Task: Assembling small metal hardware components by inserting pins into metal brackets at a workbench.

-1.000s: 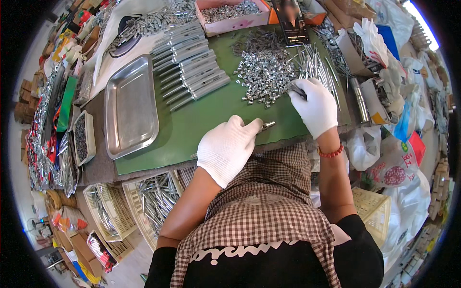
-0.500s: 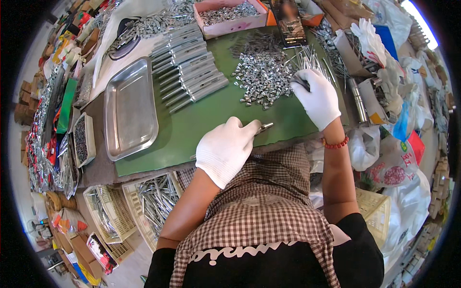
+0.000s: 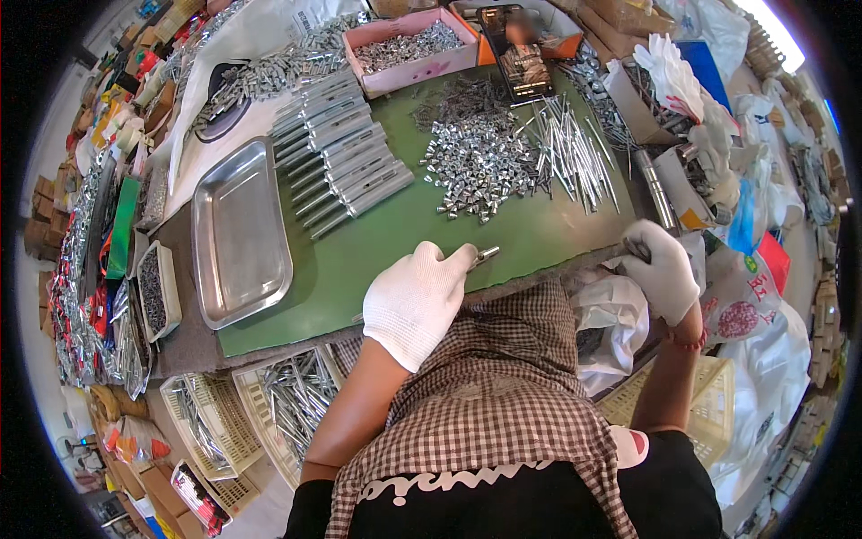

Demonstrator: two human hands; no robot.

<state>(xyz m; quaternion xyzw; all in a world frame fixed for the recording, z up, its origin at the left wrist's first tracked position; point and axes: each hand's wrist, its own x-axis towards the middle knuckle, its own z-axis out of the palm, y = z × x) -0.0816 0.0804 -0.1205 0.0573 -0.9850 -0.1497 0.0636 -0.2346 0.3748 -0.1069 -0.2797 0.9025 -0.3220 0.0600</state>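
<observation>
Metal pin (image 3: 483, 257) protrudes from the fingertips of the gloved left hand (image 3: 415, 301), which is closed around it at the near edge of the green tabletop (image 3: 404, 234). Gloved right hand (image 3: 660, 269) sits beyond the mat's right end, curled around a small dark piece, beside a white plastic bag (image 3: 606, 323). Farther up the tabletop lie a heap of small metal parts (image 3: 476, 157), loose rods (image 3: 575, 153), and, toward the left, a steel tray (image 3: 238, 229).
</observation>
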